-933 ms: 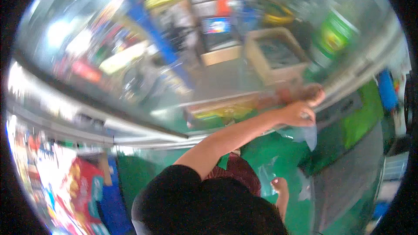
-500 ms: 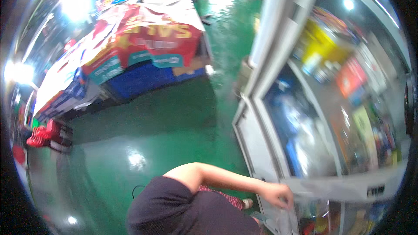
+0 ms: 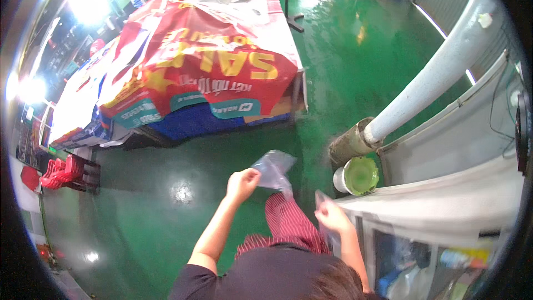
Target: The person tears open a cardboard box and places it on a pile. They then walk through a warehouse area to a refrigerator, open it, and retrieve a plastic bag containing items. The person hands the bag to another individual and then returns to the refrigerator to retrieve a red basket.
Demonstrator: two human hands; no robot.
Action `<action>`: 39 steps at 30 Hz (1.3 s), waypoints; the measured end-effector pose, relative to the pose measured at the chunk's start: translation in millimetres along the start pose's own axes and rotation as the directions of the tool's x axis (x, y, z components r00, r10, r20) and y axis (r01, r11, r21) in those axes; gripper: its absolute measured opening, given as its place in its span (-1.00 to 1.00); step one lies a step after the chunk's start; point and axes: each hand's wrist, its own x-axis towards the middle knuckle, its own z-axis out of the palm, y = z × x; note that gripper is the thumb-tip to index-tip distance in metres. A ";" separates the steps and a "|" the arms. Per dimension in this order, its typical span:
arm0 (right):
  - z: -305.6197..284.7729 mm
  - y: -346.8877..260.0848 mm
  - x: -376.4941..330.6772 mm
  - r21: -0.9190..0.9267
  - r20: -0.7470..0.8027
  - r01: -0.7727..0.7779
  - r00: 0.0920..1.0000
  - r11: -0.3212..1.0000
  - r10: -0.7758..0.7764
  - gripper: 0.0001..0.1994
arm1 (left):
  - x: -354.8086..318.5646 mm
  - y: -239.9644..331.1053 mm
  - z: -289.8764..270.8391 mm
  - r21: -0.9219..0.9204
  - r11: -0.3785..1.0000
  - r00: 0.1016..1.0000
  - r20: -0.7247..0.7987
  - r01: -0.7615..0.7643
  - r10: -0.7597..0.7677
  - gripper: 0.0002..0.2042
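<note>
My left hand is closed, pinching a clear plastic bag that spreads out from the fingers above the green floor. Its lower end hangs near my striped trouser leg. My right hand is closed too, with a strip of clear plastic sticking up from its fingers. The right hand is smeared slightly. Whether both pieces of plastic are joined I cannot tell. Both hands are held apart in front of my body, the right one beside the pale cabinet.
Ahead on the left, a large red banner drapes over a table. A white bucket with a green inside stands at the foot of a pale pipe. Red stacked stools are at far left. The green floor looks shiny.
My view has swung from the glass-doored cabinet toward the bannered table and pipe. Earlier one arm reached across to the cabinet; now both hands are in front of me with clear plastic.
</note>
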 end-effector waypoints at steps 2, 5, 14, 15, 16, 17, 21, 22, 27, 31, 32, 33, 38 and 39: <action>-48.8 -16.1 92.6 -0.094 -0.152 0.348 0.921 0.933 -0.359 -0.77 | 35.7 0.4 -13.7 0.118 0.993 0.999 0.034 0.029 -0.033 -0.84; -136.5 -54.1 202.4 0.004 0.095 0.291 0.952 0.957 -0.290 -0.73 | 95.6 22.5 -9.7 0.029 0.981 0.981 0.023 0.193 -0.194 -0.86; -398.0 -29.3 453.2 0.351 0.091 0.305 0.930 0.885 -0.356 -0.85 | 404.5 132.4 102.9 -0.131 0.990 0.992 -0.118 -0.060 0.044 -0.91; -426.9 -10.1 474.6 0.355 0.008 0.239 0.966 0.904 -0.259 -0.87 | 449.1 152.3 112.8 -0.042 0.997 0.997 -0.049 -0.069 0.067 -0.91; -458.5 4.9 495.1 0.265 0.010 0.097 0.995 0.959 -0.103 -0.84 | 494.5 169.1 124.1 -0.073 0.981 0.983 -0.049 -0.182 0.179 -0.89; -481.6 25.0 510.6 0.143 -0.115 0.040 0.993 0.989 -0.023 -0.85 | 534.6 194.9 130.0 -0.213 0.971 0.994 0.002 -0.108 0.111 -0.88; -585.3 106.6 563.7 0.399 -0.394 0.079 0.914 0.914 0.093 -0.91 | 702.5 285.5 173.9 -0.288 0.884 0.925 -0.024 -0.369 0.378 -0.89; -606.2 131.5 578.0 0.591 -0.424 0.194 0.900 0.783 0.098 -0.93 | 740.6 299.8 187.8 -0.312 0.874 0.920 0.008 -0.371 0.393 -0.89; -710.2 246.5 680.7 0.628 -0.459 0.087 0.844 0.773 0.278 -0.86 | 914.4 344.7 271.9 -0.255 0.859 0.884 0.030 -0.444 0.466 -0.92; -811.0 244.6 788.2 0.697 -0.368 0.081 0.893 0.712 0.259 -0.85 | 1001.6 384.7 327.4 -0.231 0.938 0.955 0.083 -0.260 0.285 -0.89; -828.6 239.2 819.2 0.688 -0.338 0.078 0.914 0.722 0.223 -0.84 | 1020.8 399.2 331.2 -0.195 0.947 0.954 0.110 -0.254 0.278 -0.90; -854.1 236.3 848.1 0.659 -0.324 0.075 0.926 0.748 0.192 -0.84 | 1045.8 410.4 340.4 -0.241 0.933 0.950 0.096 -0.267 0.297 -0.89; -970.6 226.9 1014.4 0.349 -0.300 0.180 0.951 0.920 -0.072 -0.87 | 1198.6 406.6 376.5 -0.184 0.982 0.999 0.012 -0.043 0.046 -0.86; -991.9 233.1 1048.5 0.129 -0.335 0.232 0.925 0.964 -0.178 -0.88 | 1239.3 405.7 385.4 -0.107 0.993 0.999 0.000 -0.053 0.053 -0.86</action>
